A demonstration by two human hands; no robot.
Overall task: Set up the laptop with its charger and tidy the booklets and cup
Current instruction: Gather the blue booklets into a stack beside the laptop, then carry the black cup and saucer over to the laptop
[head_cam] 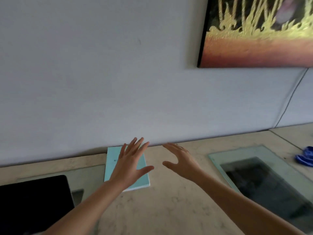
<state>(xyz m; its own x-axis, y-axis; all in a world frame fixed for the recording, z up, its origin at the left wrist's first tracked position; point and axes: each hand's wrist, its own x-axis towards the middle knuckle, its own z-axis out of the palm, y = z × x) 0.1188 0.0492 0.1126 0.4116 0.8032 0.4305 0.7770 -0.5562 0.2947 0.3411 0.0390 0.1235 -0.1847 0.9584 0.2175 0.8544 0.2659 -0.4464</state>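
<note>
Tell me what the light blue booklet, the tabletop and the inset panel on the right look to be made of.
Light blue booklet: paper with a matte card cover; white page edges show along its near side. Tabletop: probably polished stone, marble or travertine, judging by the beige mottled veining, though a printed laminate is possible. Inset panel: glass, with a greenish translucent edge and a see-through middle.

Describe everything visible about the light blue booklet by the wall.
The thin, light blue paper booklet lies flat and closed on the beige stone-look tabletop, its far edge near the grey wall. White page edges show along its near side. The open left hand covers its right part; whether it touches is unclear.
</note>
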